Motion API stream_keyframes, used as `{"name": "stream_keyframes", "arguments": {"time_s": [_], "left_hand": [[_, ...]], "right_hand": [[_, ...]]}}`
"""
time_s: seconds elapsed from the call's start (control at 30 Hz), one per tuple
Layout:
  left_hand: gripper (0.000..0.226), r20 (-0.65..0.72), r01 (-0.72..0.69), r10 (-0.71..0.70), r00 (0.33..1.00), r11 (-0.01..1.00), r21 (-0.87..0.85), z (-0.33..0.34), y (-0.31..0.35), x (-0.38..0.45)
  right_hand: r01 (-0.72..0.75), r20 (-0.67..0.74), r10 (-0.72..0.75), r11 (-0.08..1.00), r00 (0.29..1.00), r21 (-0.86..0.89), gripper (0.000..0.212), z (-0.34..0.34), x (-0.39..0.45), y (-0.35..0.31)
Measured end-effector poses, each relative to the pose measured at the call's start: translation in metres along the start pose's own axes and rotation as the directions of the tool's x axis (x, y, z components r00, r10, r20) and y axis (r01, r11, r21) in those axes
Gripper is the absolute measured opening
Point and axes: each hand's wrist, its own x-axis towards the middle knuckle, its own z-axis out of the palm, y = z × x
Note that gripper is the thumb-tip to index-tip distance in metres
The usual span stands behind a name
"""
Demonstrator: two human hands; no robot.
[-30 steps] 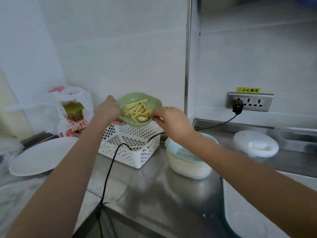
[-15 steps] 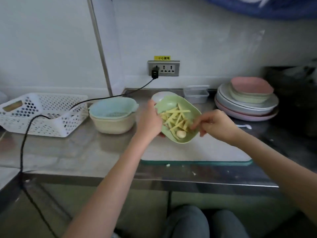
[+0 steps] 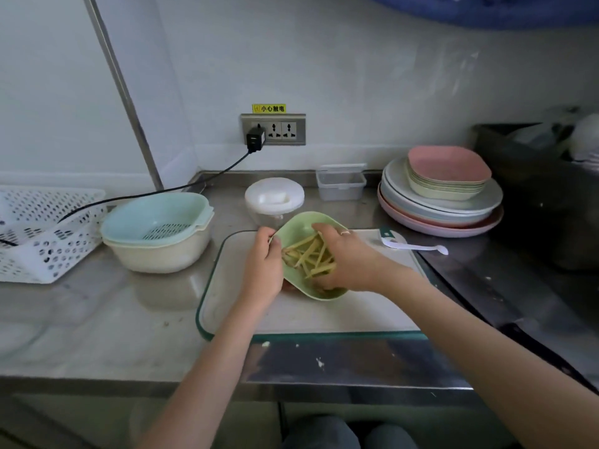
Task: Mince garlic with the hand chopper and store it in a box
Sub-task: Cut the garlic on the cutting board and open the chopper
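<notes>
The left hand (image 3: 264, 270) grips the left rim of the green bowl (image 3: 299, 226), thumb over the edge, holding it at a tilt just above the cutting board (image 3: 233, 306) in the centre of the frame. The right hand (image 3: 346, 260) reaches down into the bowl from the right, its fingers (image 3: 324, 229) curled among the pale yellow strips (image 3: 308, 254); whether they pinch anything I cannot tell, since the hand covers the lower part of the bowl. No garlic clove is visible now; it is probably under that hand. The strips run mostly from lower right to upper left.

The hand chopper (image 3: 274, 197), white lid on, stands just behind the bowl toward the upper centre, nearer the left hand. The clear storage box (image 3: 341, 183) sits to its right against the wall. Anything picked out would travel up-frame and slightly left to the chopper.

The desk (image 3: 97, 319) is dull steel with scattered crumbs. At left sit a blue strainer bowl (image 3: 155, 222) and a white basket (image 3: 42, 234); at right, a stack of plates (image 3: 440, 196).
</notes>
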Motion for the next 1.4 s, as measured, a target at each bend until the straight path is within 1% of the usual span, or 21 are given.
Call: {"name": "stream_keyframes", "arguments": {"time_s": [0.1,0.2,0.3,0.37,0.47,0.53,0.6,0.67,0.77,0.87,0.93,1.0,1.1,1.13,1.17,1.2,1.23,1.27,1.33,1.37,1.4], "left_hand": [[0.013,-0.020,-0.033,0.033,0.999,0.999,-0.001,0.003,-0.003,0.002],[0.013,-0.035,-0.031,0.031,0.999,1.000,0.002,0.002,0.001,0.001],[0.013,-0.094,0.012,-0.010,0.996,1.000,0.016,-0.002,0.006,0.001],[0.013,-0.152,0.014,-0.010,0.988,0.999,0.031,-0.003,0.008,0.002],[0.012,-0.208,-0.037,0.055,0.977,0.995,0.088,-0.006,0.008,0.005],[0.014,-0.223,-0.086,0.120,0.967,0.984,0.157,-0.010,0.010,0.009],[0.022,-0.212,-0.130,0.188,0.959,0.957,0.259,-0.015,0.017,0.016],[0.027,-0.171,-0.204,0.288,0.942,0.899,0.388,-0.021,0.027,0.021],[0.032,-0.014,-0.415,0.502,0.865,0.730,0.543,-0.029,0.036,0.024],[0.037,0.105,-0.542,0.603,0.791,0.611,0.576,-0.033,0.034,0.019],[0.045,0.121,-0.605,0.668,0.734,0.562,0.564,-0.029,0.030,0.015],[0.056,0.117,-0.676,0.755,0.646,0.494,0.546,-0.022,0.026,0.013],[0.054,0.164,-0.755,0.861,0.481,0.311,0.577,-0.017,0.024,0.008],[0.051,0.189,-0.766,0.876,0.444,0.263,0.586,-0.016,0.023,0.006],[0.049,0.210,-0.775,0.880,0.427,0.236,0.586,-0.015,0.021,0.004],[0.048,0.225,-0.781,0.876,0.427,0.232,0.580,-0.014,0.017,0.001],[0.048,0.231,-0.784,0.867,0.442,0.248,0.570,-0.014,0.012,0.000],[0.048,0.222,-0.782,0.854,0.471,0.287,0.554,-0.015,0.007,-0.002],[0.049,0.156,-0.762,0.820,0.551,0.418,0.495,-0.018,0.002,-0.002],[0.047,0.097,-0.746,0.807,0.582,0.484,0.457,-0.019,0.002,-0.002],[0.044,0.031,-0.736,0.803,0.595,0.529,0.423,-0.021,0.004,-0.001]], "right_hand": [[0.045,-0.076,-0.038,0.994,0.996,0.097,0.089,-0.001,0.012,-0.003],[0.060,-0.012,-0.059,0.996,0.998,0.060,0.091,-0.001,0.020,-0.008],[0.034,0.083,-0.034,0.999,0.996,-0.001,0.097,0.003,0.026,-0.012],[0.033,0.077,-0.031,0.999,0.997,-0.027,0.096,0.004,0.032,-0.016],[0.078,0.009,-0.078,0.997,0.997,0.022,0.085,0.003,0.040,-0.020],[0.112,0.004,-0.113,0.990,0.994,0.089,0.077,-0.001,0.041,-0.019],[0.123,0.001,-0.124,0.984,0.992,0.127,0.073,-0.005,0.041,-0.013],[0.129,0.007,-0.131,0.983,0.991,0.126,0.072,-0.007,0.037,-0.005],[0.150,0.021,-0.155,0.974,0.988,0.168,0.077,-0.003,0.025,0.005],[0.170,-0.057,-0.160,0.950,0.985,0.264,0.072,0.004,0.013,0.012],[0.189,-0.111,-0.162,0.937,0.980,0.296,0.064,0.007,0.009,0.015],[0.211,-0.126,-0.181,0.930,0.975,0.301,0.057,0.009,0.004,0.017],[0.176,-0.057,-0.167,0.953,0.984,0.247,0.052,0.013,-0.001,0.025],[0.166,-0.043,-0.160,0.958,0.986,0.232,0.051,0.014,-0.003,0.028],[0.181,-0.057,-0.172,0.956,0.983,0.229,0.047,0.015,-0.005,0.029],[0.206,-0.093,-0.190,0.951,0.977,0.230,0.043,0.017,-0.007,0.032],[0.220,-0.140,-0.191,0.949,0.972,0.228,0.038,0.017,-0.011,0.032],[0.214,-0.191,-0.174,0.953,0.966,0.213,0.035,0.018,-0.014,0.032],[0.195,-0.277,-0.158,0.974,0.948,0.114,0.040,0.019,-0.015,0.030],[0.184,-0.298,-0.161,0.982,0.941,0.050,0.045,0.019,-0.015,0.028],[0.188,-0.336,-0.171,0.982,0.926,0.018,0.048,0.018,-0.015,0.025]]}}
